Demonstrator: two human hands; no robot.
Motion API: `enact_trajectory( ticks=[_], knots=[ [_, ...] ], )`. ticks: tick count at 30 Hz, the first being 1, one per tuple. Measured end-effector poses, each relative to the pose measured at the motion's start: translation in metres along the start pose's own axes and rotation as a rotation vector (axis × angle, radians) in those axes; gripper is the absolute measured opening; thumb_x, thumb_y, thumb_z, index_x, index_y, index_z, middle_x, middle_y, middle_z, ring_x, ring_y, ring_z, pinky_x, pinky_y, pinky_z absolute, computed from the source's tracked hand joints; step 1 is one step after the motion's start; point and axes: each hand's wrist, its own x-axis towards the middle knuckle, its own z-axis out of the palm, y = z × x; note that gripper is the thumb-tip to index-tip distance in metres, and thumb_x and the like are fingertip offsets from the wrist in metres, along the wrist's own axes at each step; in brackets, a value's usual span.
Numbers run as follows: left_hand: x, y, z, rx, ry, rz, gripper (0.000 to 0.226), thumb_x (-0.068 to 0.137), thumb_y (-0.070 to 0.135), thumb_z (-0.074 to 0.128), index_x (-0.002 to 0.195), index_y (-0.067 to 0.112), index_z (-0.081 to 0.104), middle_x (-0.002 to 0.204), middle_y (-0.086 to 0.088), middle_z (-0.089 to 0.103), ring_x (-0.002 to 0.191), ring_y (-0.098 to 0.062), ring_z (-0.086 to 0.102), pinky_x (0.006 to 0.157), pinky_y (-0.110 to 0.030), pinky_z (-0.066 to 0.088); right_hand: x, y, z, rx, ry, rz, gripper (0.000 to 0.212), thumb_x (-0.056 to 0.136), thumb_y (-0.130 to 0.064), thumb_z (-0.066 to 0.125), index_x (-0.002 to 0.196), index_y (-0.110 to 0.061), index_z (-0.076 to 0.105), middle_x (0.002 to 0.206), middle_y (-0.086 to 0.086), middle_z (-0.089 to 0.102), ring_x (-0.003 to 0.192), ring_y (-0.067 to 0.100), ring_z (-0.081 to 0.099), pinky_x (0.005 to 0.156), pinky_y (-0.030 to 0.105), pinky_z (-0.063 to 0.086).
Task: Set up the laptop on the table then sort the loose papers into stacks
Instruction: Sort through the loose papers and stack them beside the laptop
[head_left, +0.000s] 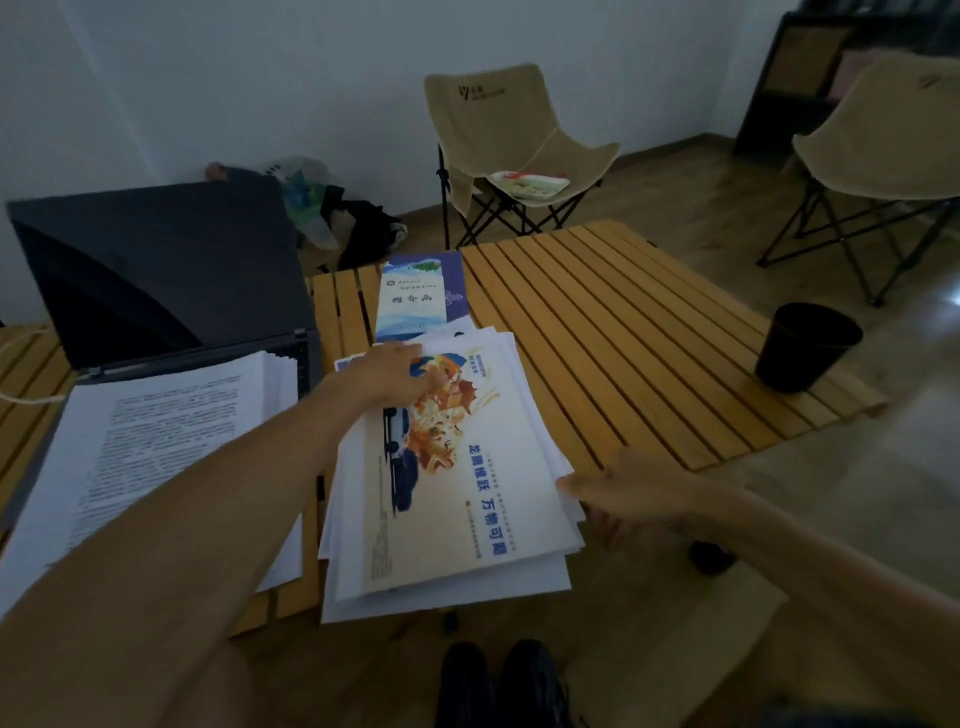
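Observation:
An open dark laptop (156, 270) stands at the left of the wooden slatted table (613, 332). A stack of printed text pages (156, 447) lies over its keyboard. In the middle sits a stack of papers topped by a colourful illustrated sheet (457, 467). My left hand (395, 374) presses on that stack's far end, fingers on the top sheet. My right hand (628, 493) grips the stack's right edge, thumb on top. A blue and purple booklet (421, 296) lies just beyond the stack.
A black cup (805, 348) stands near the table's right edge. Two beige folding chairs (514, 150) stand behind the table, one with a tray on its seat. Bags (332, 208) lie against the wall. My black shoes (498, 680) are below the table's front edge.

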Motion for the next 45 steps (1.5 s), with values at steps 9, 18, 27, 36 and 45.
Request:
enact_trajectory(
  ticks=[9,18,27,36,45],
  knots=[
    [-0.027,0.017,0.01,0.056,-0.021,-0.049,0.115,0.062,0.098,0.016,0.154,0.03,0.016,0.16,-0.007,0.018,0.146,-0.032,0.018,0.114,-0.054,0.025,-0.016,0.013,0.03,0.92,-0.063,0.025,0.031,0.093,-0.015,0.065,0.123,-0.008,0.06,0.114,0.013,0.069,0.107,0.028,0.066,0.079,0.035,0.057],
    [-0.057,0.027,0.006,0.011,-0.039,-0.025,0.113,0.063,0.093,0.043,0.151,0.024,0.024,0.152,-0.01,0.029,0.138,-0.032,0.03,0.11,-0.046,0.033,-0.018,-0.009,0.004,0.408,-0.094,-0.066,0.031,0.086,-0.011,0.072,0.115,-0.01,0.061,0.111,0.011,0.071,0.102,0.027,0.069,0.089,0.044,0.057],
    [-0.085,-0.013,-0.056,-1.109,0.261,0.128,0.07,0.058,0.046,0.089,0.11,0.005,0.066,0.107,-0.008,0.073,0.1,-0.028,0.07,0.086,-0.047,0.057,-0.042,-0.075,-0.136,-0.372,0.247,-0.501,0.028,0.094,-0.019,0.064,0.118,-0.031,0.056,0.096,-0.01,0.066,0.072,0.0,0.066,0.053,0.008,0.048],
    [-0.121,-0.007,-0.065,-1.269,0.503,0.286,0.031,0.083,0.009,0.072,0.113,0.014,0.065,0.109,-0.003,0.074,0.097,-0.023,0.072,0.073,-0.035,0.06,-0.05,-0.108,-0.172,-0.564,0.425,-0.654,0.026,0.092,-0.025,0.067,0.113,-0.037,0.06,0.1,-0.013,0.064,0.083,0.0,0.062,0.065,0.019,0.041],
    [-0.126,-0.004,-0.018,-1.351,0.402,0.208,0.029,0.084,0.021,0.07,0.11,0.008,0.068,0.108,-0.006,0.074,0.101,-0.025,0.07,0.084,-0.047,0.058,-0.052,-0.064,-0.173,-0.353,0.42,-0.518,0.018,0.084,-0.032,0.075,0.099,-0.027,0.065,0.088,-0.008,0.072,0.076,0.007,0.07,0.069,0.023,0.052]
  ],
)
